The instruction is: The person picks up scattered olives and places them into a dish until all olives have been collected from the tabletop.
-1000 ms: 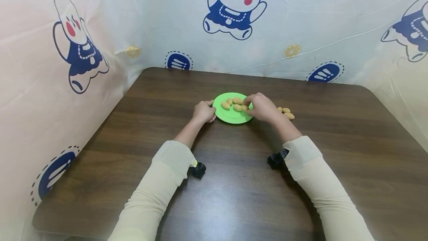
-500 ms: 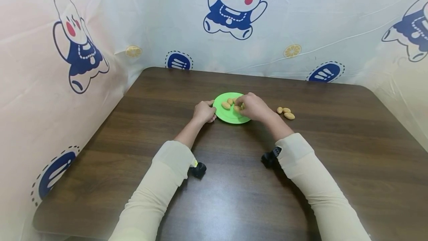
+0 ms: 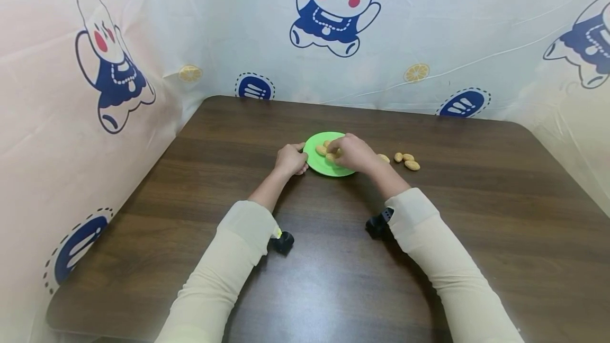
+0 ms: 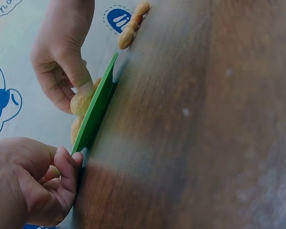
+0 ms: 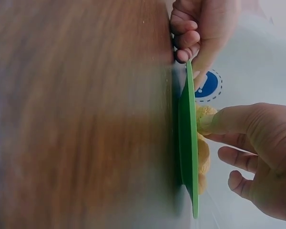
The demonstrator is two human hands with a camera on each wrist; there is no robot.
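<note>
saw rnd bright-green plate [image 3: 324, 167], thin-edged, pinched by l hand [image 3: 291, 159]; also rough tan peanut [image 4: 80, 104] pinched in r hand [image 3: 351, 153].

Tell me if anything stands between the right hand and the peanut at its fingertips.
Nothing visible does: the right hand pinches the peanut directly over the green plate. The left hand holds the plate's left rim, clear of it.
</note>
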